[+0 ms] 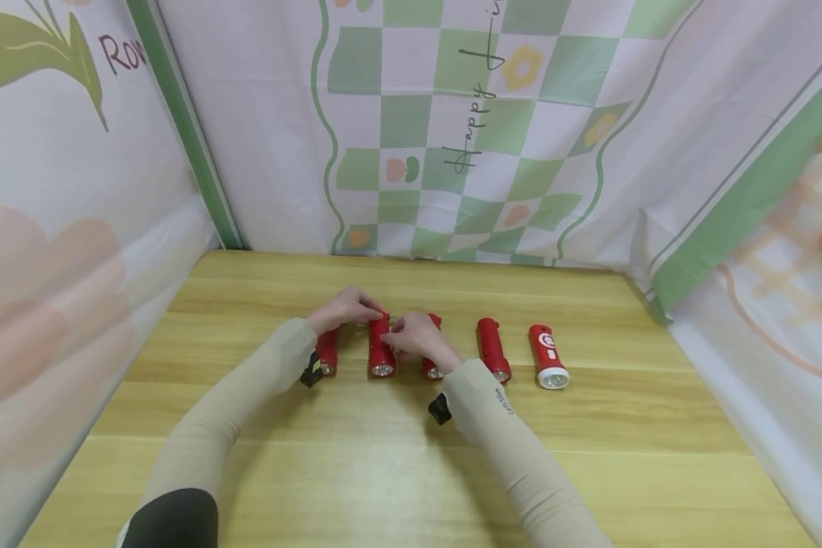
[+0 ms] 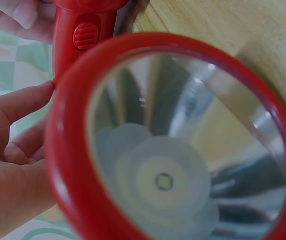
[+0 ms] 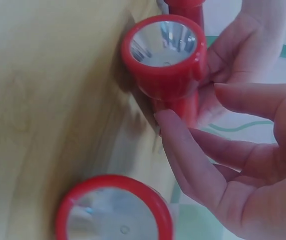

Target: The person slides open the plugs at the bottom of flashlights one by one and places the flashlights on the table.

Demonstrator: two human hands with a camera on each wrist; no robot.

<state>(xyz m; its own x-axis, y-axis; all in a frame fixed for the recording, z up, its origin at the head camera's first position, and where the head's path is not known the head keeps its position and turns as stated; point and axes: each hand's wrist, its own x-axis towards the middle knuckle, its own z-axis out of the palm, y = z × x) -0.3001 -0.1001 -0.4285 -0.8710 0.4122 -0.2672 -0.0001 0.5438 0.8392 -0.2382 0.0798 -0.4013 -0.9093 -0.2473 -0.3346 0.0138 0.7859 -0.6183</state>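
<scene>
Red flashlights stand in a row on the wooden table, lens ends toward me. Between my hands is the second flashlight (image 1: 380, 348) from the left, its slide switch (image 2: 85, 36) showing in the left wrist view. My left hand (image 1: 345, 308) reaches over the leftmost flashlight (image 1: 326, 350) and touches the second one near its tail with extended fingertips. From the other side, my right hand (image 1: 418, 335) has its fingertips at the second one's body, thumb apart; contact is unclear. Beneath that hand lies the third flashlight (image 1: 434, 370), partly hidden.
Farther right on the table (image 1: 356, 457) lie a fourth red flashlight (image 1: 492, 346) and a red one with a white rim (image 1: 552, 378) and label. A printed curtain (image 1: 411, 137) hangs behind the table's far edge, with more cloth at both sides.
</scene>
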